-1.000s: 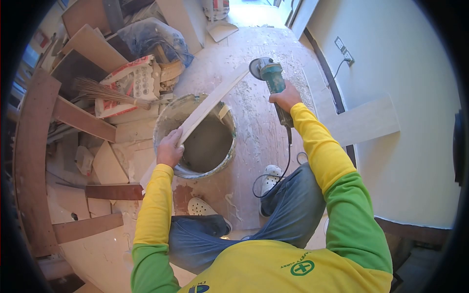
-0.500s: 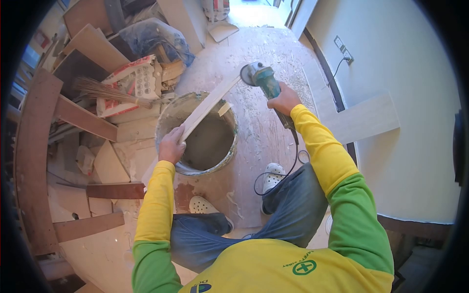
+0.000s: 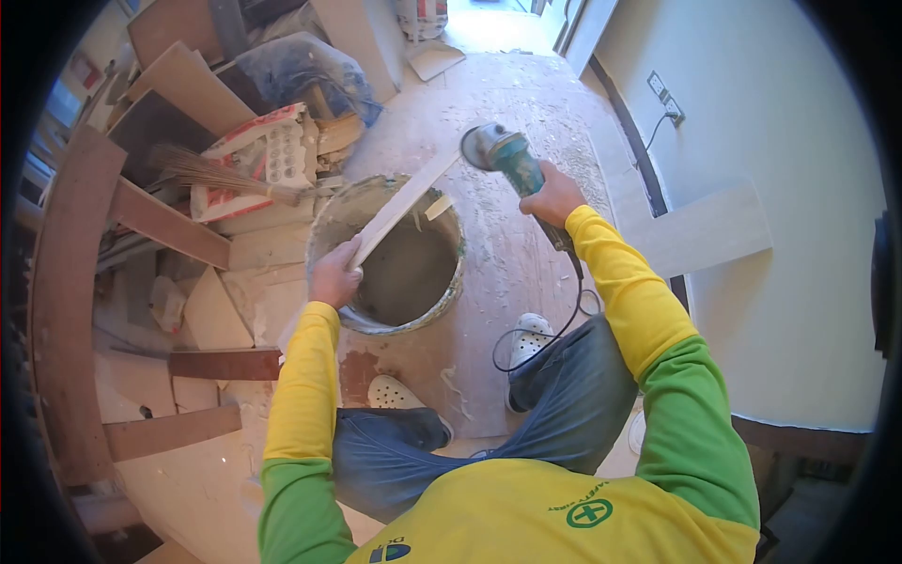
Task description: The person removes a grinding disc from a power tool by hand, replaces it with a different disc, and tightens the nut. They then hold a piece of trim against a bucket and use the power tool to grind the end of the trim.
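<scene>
My left hand [image 3: 335, 273] is closed on the near end of a long, pale, narrow strip [image 3: 409, 207]. The strip slants up and right across the mouth of a large round bucket [image 3: 459, 273], whose inside is grey and stained. Around the body of a teal angle grinder [image 3: 519, 164] my right hand [image 3: 553, 195] is wrapped. The grinder's disc end [image 3: 477, 147] is right at the far tip of the strip. A black cord [image 3: 580, 273] hangs from the grinder's back and loops near my right shoe [image 3: 532, 338].
Left of the bucket lie a torn printed sack [image 3: 282, 155], a twig broom [image 3: 225, 174] and reddish wooden boards [image 3: 80, 301]. A dustpan [image 3: 435, 61] sits at the far end of the dusty floor. On the right wall is a socket [image 3: 672, 110] with a plug; a pale plank [image 3: 705, 235] leans below.
The whole view has shifted slightly. Both hands keep their hold, and the grinder's disc stays at the strip's far tip.
</scene>
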`<state>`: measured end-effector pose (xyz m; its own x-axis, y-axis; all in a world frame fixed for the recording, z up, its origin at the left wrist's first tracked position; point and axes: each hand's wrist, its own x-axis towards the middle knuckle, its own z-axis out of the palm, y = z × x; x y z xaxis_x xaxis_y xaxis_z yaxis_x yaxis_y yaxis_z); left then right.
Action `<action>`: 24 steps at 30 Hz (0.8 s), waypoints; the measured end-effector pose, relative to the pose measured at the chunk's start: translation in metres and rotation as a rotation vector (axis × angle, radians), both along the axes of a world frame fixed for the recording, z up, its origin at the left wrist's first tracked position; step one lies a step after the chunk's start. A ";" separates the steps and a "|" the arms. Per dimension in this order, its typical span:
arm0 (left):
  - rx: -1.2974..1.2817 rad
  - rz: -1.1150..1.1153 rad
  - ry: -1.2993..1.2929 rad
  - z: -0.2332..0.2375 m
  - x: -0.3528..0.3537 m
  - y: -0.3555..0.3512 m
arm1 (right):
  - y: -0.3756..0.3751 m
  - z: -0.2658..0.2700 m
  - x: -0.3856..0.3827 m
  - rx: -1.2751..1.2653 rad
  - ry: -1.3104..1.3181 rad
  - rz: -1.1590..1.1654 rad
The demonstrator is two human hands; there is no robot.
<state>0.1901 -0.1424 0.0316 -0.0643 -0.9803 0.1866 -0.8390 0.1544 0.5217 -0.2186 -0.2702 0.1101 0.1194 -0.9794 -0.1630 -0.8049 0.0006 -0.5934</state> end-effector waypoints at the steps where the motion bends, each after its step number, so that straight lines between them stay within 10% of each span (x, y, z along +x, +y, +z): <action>1: 0.003 -0.002 0.003 0.000 0.000 0.000 | 0.007 0.002 0.000 0.003 0.003 -0.002; 24: 0.051 0.019 -0.009 0.006 0.000 -0.001 | 0.029 0.022 0.021 0.040 0.084 0.206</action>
